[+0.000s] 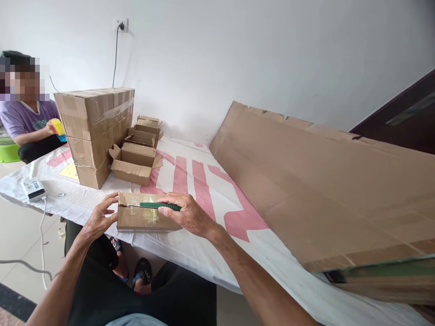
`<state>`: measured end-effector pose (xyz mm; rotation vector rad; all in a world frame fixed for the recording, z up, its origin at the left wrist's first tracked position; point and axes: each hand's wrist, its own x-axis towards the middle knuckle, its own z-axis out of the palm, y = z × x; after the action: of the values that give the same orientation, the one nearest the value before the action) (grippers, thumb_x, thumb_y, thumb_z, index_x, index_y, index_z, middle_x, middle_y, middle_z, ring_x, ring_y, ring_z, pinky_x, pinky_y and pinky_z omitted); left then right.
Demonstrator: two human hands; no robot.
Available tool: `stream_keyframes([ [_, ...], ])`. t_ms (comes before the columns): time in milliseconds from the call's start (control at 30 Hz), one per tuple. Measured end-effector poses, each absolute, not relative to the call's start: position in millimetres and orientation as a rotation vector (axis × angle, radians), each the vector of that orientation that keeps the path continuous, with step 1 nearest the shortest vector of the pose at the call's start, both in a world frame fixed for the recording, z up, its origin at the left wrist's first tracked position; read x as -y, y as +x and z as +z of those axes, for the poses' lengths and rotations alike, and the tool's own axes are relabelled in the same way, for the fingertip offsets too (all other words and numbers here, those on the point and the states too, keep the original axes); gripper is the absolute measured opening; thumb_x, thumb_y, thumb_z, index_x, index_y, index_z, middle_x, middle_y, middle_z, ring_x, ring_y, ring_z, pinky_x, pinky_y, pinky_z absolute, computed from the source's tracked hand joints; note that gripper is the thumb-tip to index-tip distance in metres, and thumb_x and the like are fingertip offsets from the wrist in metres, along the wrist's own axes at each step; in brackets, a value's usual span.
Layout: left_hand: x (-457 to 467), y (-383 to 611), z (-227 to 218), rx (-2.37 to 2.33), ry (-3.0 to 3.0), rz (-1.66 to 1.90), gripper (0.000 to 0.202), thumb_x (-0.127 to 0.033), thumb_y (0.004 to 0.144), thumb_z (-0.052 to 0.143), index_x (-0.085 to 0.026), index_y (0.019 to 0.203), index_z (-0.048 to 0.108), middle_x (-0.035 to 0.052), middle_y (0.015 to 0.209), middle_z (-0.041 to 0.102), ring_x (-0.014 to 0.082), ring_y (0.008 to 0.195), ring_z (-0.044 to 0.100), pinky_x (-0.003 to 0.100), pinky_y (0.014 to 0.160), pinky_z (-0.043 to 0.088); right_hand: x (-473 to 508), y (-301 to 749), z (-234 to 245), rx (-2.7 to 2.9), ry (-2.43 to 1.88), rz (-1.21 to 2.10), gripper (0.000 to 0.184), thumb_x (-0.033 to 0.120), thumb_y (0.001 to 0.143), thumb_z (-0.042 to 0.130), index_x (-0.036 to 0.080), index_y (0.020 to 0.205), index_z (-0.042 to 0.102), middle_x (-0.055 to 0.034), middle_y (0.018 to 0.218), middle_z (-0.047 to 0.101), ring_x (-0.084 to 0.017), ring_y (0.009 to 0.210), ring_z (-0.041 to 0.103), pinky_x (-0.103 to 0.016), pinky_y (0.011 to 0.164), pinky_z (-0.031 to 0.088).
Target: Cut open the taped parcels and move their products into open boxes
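Observation:
A small taped cardboard box (137, 221) lies at the table's near edge in front of me. My left hand (102, 216) grips its left end, fingers at the top corner and thumb at the near side. In my right hand (185, 210) is a knife with a green ribbed handle (149, 205), held almost flat across the box top. Its thin blade points left and lies along the seam between the flaps. Clear tape shines on the near flap. The right end of the box is partly hidden behind my right hand.
Stacked taped boxes (91, 149) stand at the back left, beside several open boxes (132, 170). A large cardboard sheet (306, 181) leans along the right. A white device (33, 188) with a cable sits at left. Another person (30, 117) sits beyond, holding something yellow and blue.

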<state>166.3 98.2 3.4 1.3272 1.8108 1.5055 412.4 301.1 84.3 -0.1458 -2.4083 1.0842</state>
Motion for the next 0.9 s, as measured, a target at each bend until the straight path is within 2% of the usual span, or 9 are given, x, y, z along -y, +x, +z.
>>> stream_keyframes([
  [533, -95, 170, 7, -1.886, 1.391, 1.467, 0.052, -0.061, 0.091, 0.076, -0.032, 0.134, 0.077, 0.0109, 0.166, 0.055, 0.0384, 0.147, 0.059, 0.047, 0.104, 0.063, -299, 395, 106, 2.642, -0.132, 0.886, 0.021, 0.024, 0.098, 0.066, 0.021, 0.108, 0.085, -0.0029, 0.088, 0.077, -0.016, 0.077, 0.064, -0.029, 0.072, 0.047],
  [900, -95, 168, 2, -1.869, 1.386, 1.474, 0.054, -0.063, 0.091, 0.076, -0.031, 0.135, 0.077, 0.0113, 0.165, 0.056, 0.0379, 0.147, 0.059, 0.047, 0.105, 0.062, -296, 388, 122, 2.739, -0.154, 0.740, 0.022, 0.024, 0.101, 0.066, 0.023, 0.109, 0.086, -0.0045, 0.096, 0.082, -0.018, 0.085, 0.070, -0.030, 0.078, 0.051],
])
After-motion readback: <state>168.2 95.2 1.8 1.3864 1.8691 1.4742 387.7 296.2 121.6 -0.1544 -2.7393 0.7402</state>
